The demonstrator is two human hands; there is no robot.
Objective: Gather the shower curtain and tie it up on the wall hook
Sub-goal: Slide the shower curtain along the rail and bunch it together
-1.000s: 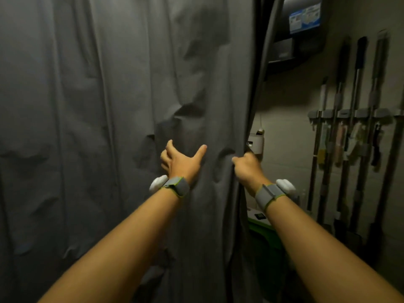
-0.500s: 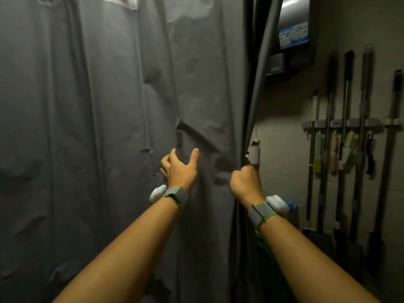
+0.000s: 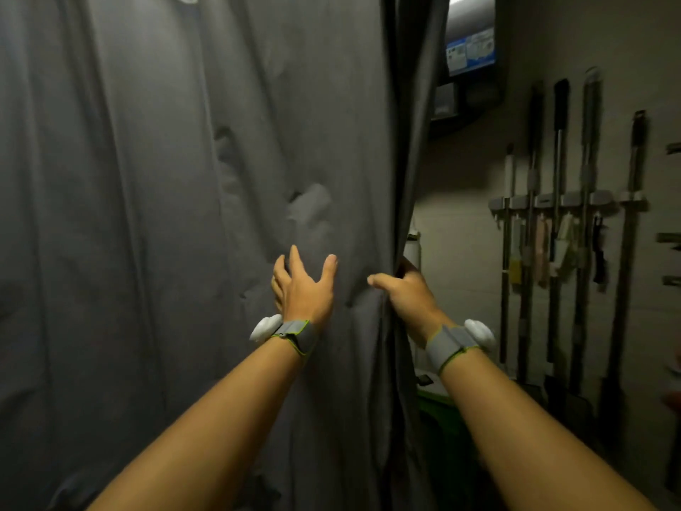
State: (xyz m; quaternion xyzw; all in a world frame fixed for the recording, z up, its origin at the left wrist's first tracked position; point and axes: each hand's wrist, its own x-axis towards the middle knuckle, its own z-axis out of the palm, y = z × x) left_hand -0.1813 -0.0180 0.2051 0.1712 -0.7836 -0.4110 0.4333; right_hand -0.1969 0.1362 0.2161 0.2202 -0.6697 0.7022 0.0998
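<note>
A dark grey shower curtain (image 3: 166, 215) hangs spread across the left and middle of the view, creased in long folds. My right hand (image 3: 405, 293) is closed around its right-hand edge at about waist height, thumb on the near side. My left hand (image 3: 304, 285) rests flat against the cloth just left of that edge, fingers spread and holding nothing. Both wrists wear grey straps with white pods. No wall hook is visible in this view.
Right of the curtain is a tiled wall with a rack (image 3: 563, 201) of mops and brushes hanging from clips. A water heater (image 3: 470, 49) is mounted up high. A green bin (image 3: 438, 403) stands low behind the curtain's edge.
My view has shifted slightly. My left hand has spread its fingers and stayed pressed on the cloth. My right hand keeps its grip on the curtain edge, which has bunched a little more.
</note>
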